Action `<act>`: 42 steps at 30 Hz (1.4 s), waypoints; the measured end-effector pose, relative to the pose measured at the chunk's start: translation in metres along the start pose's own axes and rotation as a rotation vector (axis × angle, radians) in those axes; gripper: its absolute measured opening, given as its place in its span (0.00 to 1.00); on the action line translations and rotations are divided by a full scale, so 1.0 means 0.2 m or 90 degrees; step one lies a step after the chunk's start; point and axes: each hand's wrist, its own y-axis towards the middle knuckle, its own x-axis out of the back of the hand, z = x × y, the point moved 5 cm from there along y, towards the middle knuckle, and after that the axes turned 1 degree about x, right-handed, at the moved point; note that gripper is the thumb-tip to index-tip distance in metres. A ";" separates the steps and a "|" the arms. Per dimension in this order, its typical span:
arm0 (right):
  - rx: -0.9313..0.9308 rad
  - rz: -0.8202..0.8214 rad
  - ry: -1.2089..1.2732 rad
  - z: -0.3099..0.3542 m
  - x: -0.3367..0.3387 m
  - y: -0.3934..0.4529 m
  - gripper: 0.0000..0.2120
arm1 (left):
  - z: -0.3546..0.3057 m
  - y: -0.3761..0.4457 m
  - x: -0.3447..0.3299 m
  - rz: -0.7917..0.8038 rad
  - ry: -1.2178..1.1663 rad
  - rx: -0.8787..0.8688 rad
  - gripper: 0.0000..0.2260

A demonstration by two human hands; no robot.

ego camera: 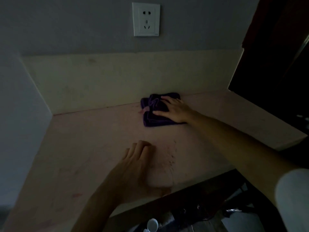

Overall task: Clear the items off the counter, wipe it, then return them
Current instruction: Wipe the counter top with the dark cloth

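A folded dark purple cloth (154,113) lies on the pale counter (93,139) near the back splash. My right hand (173,109) presses flat on top of the cloth with fingers spread, arm stretched across from the right. My left hand (138,166) rests on the counter near its front edge, fingers together and slightly curled, holding nothing. No other items stand on the counter surface in view.
A white wall socket (146,19) sits above the cream back splash (117,77). A grey side wall (20,114) bounds the counter on the left. A dark opening (275,64) lies at the right. Below the front edge are dim objects, including a white round one (152,225).
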 end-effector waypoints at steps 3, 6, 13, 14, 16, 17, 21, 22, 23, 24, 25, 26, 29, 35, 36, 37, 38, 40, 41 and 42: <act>0.000 0.024 -0.003 0.01 -0.01 -0.06 0.47 | -0.02 -0.01 0.01 0.007 0.009 -0.009 0.49; -0.004 0.023 0.010 0.03 -0.01 -0.26 0.46 | -0.03 0.00 0.01 0.018 -0.002 -0.005 0.49; 0.060 -0.016 0.018 -0.03 -0.03 -1.10 0.39 | -0.09 0.03 0.01 -0.004 0.081 -0.042 0.46; 0.057 -0.013 0.023 -0.04 -0.03 -1.12 0.39 | -0.12 0.05 0.02 -0.016 0.093 -0.058 0.45; 0.057 -0.001 0.032 -0.07 -0.01 -1.07 0.38 | -0.18 0.10 0.03 -0.039 0.103 -0.087 0.44; 0.055 0.010 0.036 -0.08 -0.01 -1.03 0.38 | -0.20 0.13 0.02 -0.037 0.109 -0.092 0.45; 0.041 0.011 0.029 -0.21 0.01 -0.75 0.39 | -0.20 0.22 -0.04 0.004 0.102 -0.056 0.50; 0.032 0.009 0.027 -0.25 0.01 -0.65 0.39 | -0.20 0.23 -0.05 0.001 0.096 -0.048 0.50; 0.020 0.009 0.024 -0.29 0.01 -0.55 0.41 | -0.20 0.23 -0.06 -0.003 0.094 -0.040 0.50; 0.005 0.012 0.020 -0.33 0.01 -0.44 0.42 | -0.19 0.23 -0.08 -0.012 0.095 -0.035 0.50; -0.012 0.015 0.016 -0.36 0.02 -0.33 0.44 | -0.18 0.23 -0.09 -0.019 0.098 -0.031 0.50; -0.031 0.018 0.013 -0.38 0.03 -0.24 0.45 | -0.18 0.23 -0.10 -0.015 0.099 -0.024 0.51; -0.064 -0.003 0.010 -0.44 0.05 -0.06 0.48 | -0.16 0.23 -0.10 0.013 0.091 0.004 0.53; -0.061 0.020 0.005 -0.44 0.02 -0.19 0.48 | -0.20 0.21 -0.09 0.044 0.124 0.017 0.52; -0.052 0.025 0.008 -0.44 0.02 -0.26 0.47 | -0.20 0.21 -0.09 0.048 0.123 0.018 0.52; -0.040 0.025 0.009 -0.44 0.01 -0.35 0.47 | -0.20 0.21 -0.10 0.044 0.127 0.015 0.52; -0.024 0.022 0.007 -0.45 0.00 -0.47 0.45 | -0.20 0.21 -0.10 0.037 0.132 0.010 0.51; 0.012 0.000 0.003 -0.47 -0.02 -0.74 0.42 | -0.20 0.21 -0.10 0.042 0.143 0.006 0.50; 0.028 -0.018 0.002 -0.48 -0.02 -0.88 0.40 | -0.20 0.21 -0.10 0.046 0.148 0.006 0.50; 0.039 -0.030 0.002 -0.49 -0.02 -1.00 0.39 | -0.20 0.21 -0.10 0.044 0.155 0.007 0.50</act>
